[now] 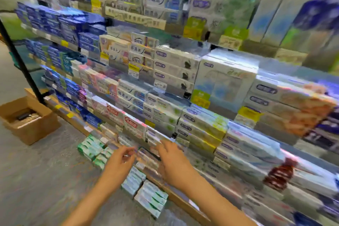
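Reaching left hand, right hand, toothpaste boxes, 舒适达

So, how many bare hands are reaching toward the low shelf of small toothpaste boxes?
2. The left hand is near the low shelf edge, fingers curled; the right hand lies beside it, fingers stretched over the small pale toothpaste boxes. Blur hides whether either holds a box.

Small pale toothpaste boxes lying flat, stacked on low shelf, blurred
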Demonstrator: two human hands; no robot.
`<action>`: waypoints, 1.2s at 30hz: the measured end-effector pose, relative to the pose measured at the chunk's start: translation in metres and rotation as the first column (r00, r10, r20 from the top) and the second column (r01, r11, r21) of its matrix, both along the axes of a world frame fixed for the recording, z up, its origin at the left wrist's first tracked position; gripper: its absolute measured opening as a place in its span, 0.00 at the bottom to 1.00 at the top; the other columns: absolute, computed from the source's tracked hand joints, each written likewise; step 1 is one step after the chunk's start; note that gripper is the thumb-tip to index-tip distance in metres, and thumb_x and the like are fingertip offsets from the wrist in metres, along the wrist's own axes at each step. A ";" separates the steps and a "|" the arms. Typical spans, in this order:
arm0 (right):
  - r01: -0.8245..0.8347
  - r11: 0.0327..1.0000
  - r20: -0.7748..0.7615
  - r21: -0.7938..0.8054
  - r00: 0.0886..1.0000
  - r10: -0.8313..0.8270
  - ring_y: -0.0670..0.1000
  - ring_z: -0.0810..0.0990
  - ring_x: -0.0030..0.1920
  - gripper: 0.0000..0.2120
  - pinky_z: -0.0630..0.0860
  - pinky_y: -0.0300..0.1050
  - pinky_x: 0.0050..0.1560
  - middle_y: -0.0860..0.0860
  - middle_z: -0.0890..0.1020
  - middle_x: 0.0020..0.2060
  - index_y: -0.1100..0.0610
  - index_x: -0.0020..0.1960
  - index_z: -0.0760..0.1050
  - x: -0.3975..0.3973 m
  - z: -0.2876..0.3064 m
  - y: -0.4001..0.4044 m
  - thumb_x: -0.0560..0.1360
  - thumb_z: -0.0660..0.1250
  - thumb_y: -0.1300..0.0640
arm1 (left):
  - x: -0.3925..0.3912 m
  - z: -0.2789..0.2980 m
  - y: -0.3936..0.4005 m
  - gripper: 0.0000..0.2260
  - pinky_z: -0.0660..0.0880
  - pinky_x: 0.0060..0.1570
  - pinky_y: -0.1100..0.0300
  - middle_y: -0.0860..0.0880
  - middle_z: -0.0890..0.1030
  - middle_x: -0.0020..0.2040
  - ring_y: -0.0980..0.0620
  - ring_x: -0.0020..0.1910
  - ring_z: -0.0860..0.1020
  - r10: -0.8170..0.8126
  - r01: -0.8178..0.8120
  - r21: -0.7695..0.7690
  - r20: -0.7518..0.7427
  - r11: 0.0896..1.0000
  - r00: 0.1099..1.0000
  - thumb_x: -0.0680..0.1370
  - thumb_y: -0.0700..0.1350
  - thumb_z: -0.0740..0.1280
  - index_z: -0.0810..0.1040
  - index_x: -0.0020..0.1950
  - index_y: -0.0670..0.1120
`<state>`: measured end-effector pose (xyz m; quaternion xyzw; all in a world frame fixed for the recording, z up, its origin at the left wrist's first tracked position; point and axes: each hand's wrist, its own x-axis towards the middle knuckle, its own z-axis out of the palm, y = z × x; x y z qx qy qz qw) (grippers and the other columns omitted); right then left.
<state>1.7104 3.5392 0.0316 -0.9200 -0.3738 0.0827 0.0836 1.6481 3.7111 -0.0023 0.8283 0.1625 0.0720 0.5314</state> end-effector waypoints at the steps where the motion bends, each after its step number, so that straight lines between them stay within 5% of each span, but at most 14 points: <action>1: 0.021 1.000 -0.005 0.007 1.000 -0.021 0.61 0.61 0.69 0.25 0.64 0.55 0.65 0.58 0.59 0.71 0.59 0.73 0.58 0.009 0.000 -0.009 0.78 0.59 0.63 | 0.013 -0.002 -0.011 0.07 0.69 0.43 0.65 0.50 0.76 0.52 0.55 0.48 0.75 -0.023 0.023 0.012 -0.014 1.000 1.000 0.79 0.43 0.63 0.75 0.56 0.51; 6: 0.093 0.995 -0.036 0.043 0.995 -0.091 0.62 0.60 0.69 0.25 0.64 0.58 0.65 0.59 0.58 0.72 0.61 0.72 0.59 0.047 -0.015 -0.032 0.77 0.61 0.62 | 0.064 -0.020 -0.038 0.06 0.68 0.40 0.69 0.52 0.77 0.52 0.60 0.48 0.75 -0.115 0.117 0.035 -0.059 0.992 0.992 0.79 0.43 0.64 0.74 0.53 0.54; 17: 0.216 0.975 -0.152 -0.043 0.964 -0.220 0.61 0.59 0.69 0.24 0.64 0.58 0.62 0.58 0.60 0.70 0.60 0.72 0.58 0.095 -0.129 -0.024 0.78 0.58 0.63 | 0.130 -0.138 -0.036 0.10 0.70 0.41 0.61 0.53 0.77 0.46 0.52 0.46 0.77 -0.189 0.195 0.009 -0.207 0.981 0.960 0.78 0.37 0.65 0.74 0.48 0.54; 23: 0.268 0.963 -0.242 0.018 0.936 -0.256 0.62 0.63 0.67 0.24 0.66 0.57 0.61 0.61 0.64 0.68 0.64 0.70 0.61 0.109 -0.276 -0.020 0.74 0.57 0.68 | 0.154 -0.275 -0.025 0.07 0.69 0.41 0.59 0.47 0.78 0.46 0.52 0.42 0.75 -0.218 0.267 0.123 -0.310 0.956 0.925 0.77 0.37 0.65 0.76 0.52 0.48; 28: 0.250 0.966 -0.275 0.061 0.935 -0.224 0.64 0.66 0.62 0.21 0.68 0.60 0.61 0.64 0.68 0.64 0.66 0.67 0.65 0.116 -0.422 -0.023 0.74 0.57 0.69 | 0.178 -0.429 -0.013 0.09 0.68 0.45 0.57 0.45 0.77 0.49 0.47 0.47 0.76 -0.239 0.361 0.221 -0.438 0.906 0.867 0.77 0.40 0.66 0.76 0.56 0.42; 33: 0.203 0.972 -0.276 0.123 0.947 -0.163 0.63 0.71 0.51 0.14 0.65 0.53 0.42 0.65 0.71 0.55 0.67 0.60 0.69 0.135 -0.540 -0.010 0.75 0.58 0.70 | 0.199 -0.574 -0.006 0.18 0.69 0.56 0.55 0.41 0.75 0.61 0.44 0.60 0.73 -0.310 0.543 0.395 -0.516 0.741 0.799 0.75 0.41 0.68 0.72 0.65 0.43; 36: 0.165 0.982 -0.302 0.090 0.944 -0.131 0.63 0.71 0.54 0.17 0.64 0.51 0.45 0.65 0.70 0.58 0.68 0.64 0.67 0.153 -0.613 0.000 0.76 0.60 0.69 | 0.209 -0.652 0.005 0.27 0.72 0.57 0.50 0.43 0.73 0.65 0.42 0.64 0.70 -0.346 0.656 0.542 -0.567 0.525 0.747 0.73 0.46 0.71 0.68 0.70 0.47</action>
